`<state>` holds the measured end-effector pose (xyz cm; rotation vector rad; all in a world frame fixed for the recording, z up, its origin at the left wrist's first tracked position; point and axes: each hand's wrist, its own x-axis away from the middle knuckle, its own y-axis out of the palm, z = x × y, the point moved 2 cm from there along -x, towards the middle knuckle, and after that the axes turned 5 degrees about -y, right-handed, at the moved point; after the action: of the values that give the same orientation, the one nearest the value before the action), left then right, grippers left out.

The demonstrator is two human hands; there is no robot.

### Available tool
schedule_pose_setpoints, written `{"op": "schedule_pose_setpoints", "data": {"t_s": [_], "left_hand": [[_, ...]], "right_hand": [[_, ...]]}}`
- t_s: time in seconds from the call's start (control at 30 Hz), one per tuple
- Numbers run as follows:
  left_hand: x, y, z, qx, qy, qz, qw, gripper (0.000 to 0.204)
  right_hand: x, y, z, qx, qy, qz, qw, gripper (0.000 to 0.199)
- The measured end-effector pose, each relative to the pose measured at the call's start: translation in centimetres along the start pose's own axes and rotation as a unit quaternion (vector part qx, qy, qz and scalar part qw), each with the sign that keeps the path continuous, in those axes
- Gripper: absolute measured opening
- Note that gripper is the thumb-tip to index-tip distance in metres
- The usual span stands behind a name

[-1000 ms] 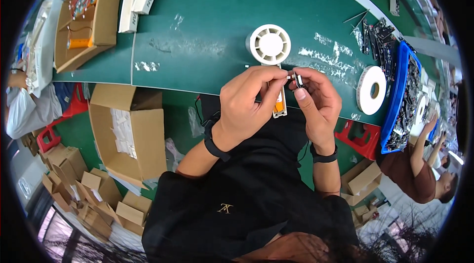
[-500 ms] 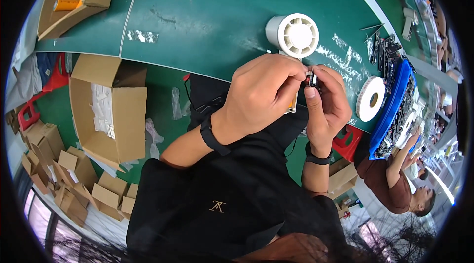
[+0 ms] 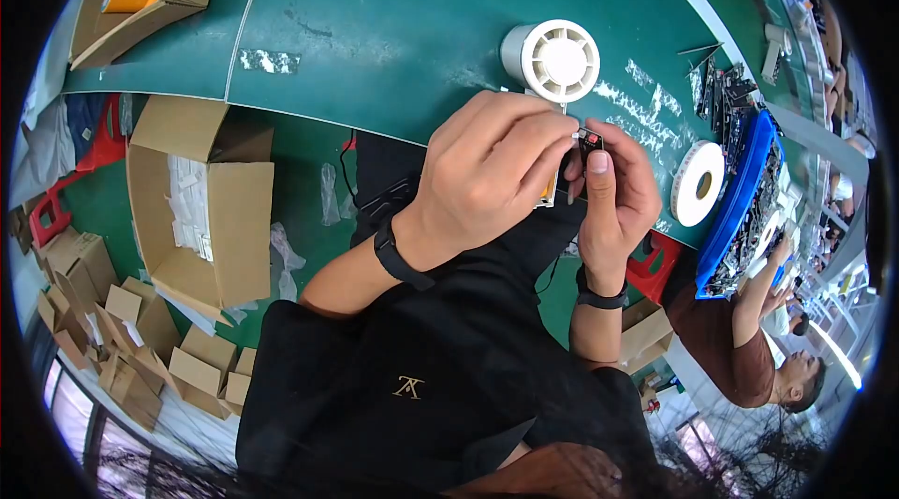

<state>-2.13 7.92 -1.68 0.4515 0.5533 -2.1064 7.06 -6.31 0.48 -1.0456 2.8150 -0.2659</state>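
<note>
Between the thumb and fingers of my right hand (image 3: 620, 195) is a small black electronic part (image 3: 590, 139) with a red piece on it. My left hand (image 3: 487, 167) is closed in a pinch at the left end of that part, and its fingertips hide what they grip. Just beyond my hands, a white round housing (image 3: 513, 57) with a spoked end stands on the green table (image 3: 393, 50). Partly hidden below my fingers, a yellow-orange object (image 3: 548, 192) shows between my hands.
Right of my hands lies a white roll of tape or labels (image 3: 686, 192). Beyond it a blue tray (image 3: 726, 251) holds many black parts, with more black parts (image 3: 721, 101) heaped behind. Cardboard boxes (image 3: 242, 227) stand at left. A co-worker (image 3: 726, 349) sits at right.
The small black part has turned in my right hand, so its red piece now faces up. My left hand has shifted slightly, its fingers more stretched over the part's end.
</note>
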Motion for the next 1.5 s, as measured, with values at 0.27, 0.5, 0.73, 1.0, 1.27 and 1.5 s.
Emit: {"op": "schedule_pose_setpoints", "data": {"t_s": [0.27, 0.5, 0.73, 1.0, 1.27, 1.5], "left_hand": [[0.4, 0.0, 0.2, -0.015, -0.044, -0.031, 0.998, 0.02], [-0.1, 0.1, 0.4, -0.033, -0.025, -0.052, 0.998, 0.016], [0.1, 0.4, 0.3, -0.049, 0.0, -0.036, 0.998, 0.016], [-0.2, 0.3, 0.4, -0.09, 0.044, -0.054, 0.994, 0.016], [0.0, 0.4, 0.2, -0.068, 0.015, -0.058, 0.996, 0.014], [-0.2, 0.1, 0.4, -0.065, 0.0, -0.069, 0.995, 0.016]], "right_hand": [[0.1, 0.0, 0.7, 0.056, -0.041, 0.001, 0.998, 0.026], [0.0, -0.1, 1.1, 0.046, -0.103, 0.0, 0.994, 0.029], [0.1, -0.1, 1.1, 0.023, -0.112, -0.01, 0.993, 0.028], [0.5, 0.7, 0.1, 0.076, -0.082, 0.036, 0.993, 0.023], [-0.2, 0.5, 0.3, -0.003, 0.011, 0.009, 1.0, 0.026], [-0.4, 0.6, 0.9, 0.103, -0.075, 0.008, 0.992, 0.023]]}}
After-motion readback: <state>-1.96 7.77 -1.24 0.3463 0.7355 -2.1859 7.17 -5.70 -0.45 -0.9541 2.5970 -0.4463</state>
